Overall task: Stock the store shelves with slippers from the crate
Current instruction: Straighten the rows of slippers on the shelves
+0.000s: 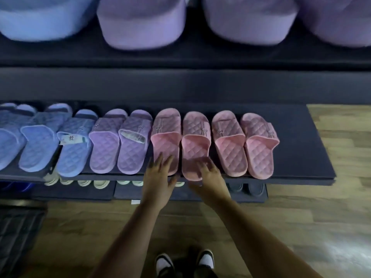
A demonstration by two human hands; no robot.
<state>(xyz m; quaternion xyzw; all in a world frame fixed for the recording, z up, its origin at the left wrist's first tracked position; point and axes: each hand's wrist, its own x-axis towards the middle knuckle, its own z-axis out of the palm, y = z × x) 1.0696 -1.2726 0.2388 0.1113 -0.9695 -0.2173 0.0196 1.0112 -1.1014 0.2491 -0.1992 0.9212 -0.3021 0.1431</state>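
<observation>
The dark flat middle shelf of a store rack stood over a wood-plank floor. On the level above, large blue and purple foam slippers appeared, blurred. Along the middle shelf ran one row of quilted rubber slippers, toes to the rear: blue quilted slippers at left, a purple quilted pair next, then four pink quilted slippers, touching or just beside one another.

The left hand lay at the heel of the leftmost pink slipper, fingers spread and straight, gripping nothing. The right hand was at the heel of the second pink slipper, fingers extended though blurred; contact could not be confirmed.

Cream slippers and black slippers showed on the shelf below. A white tag lay on one blue slipper.
</observation>
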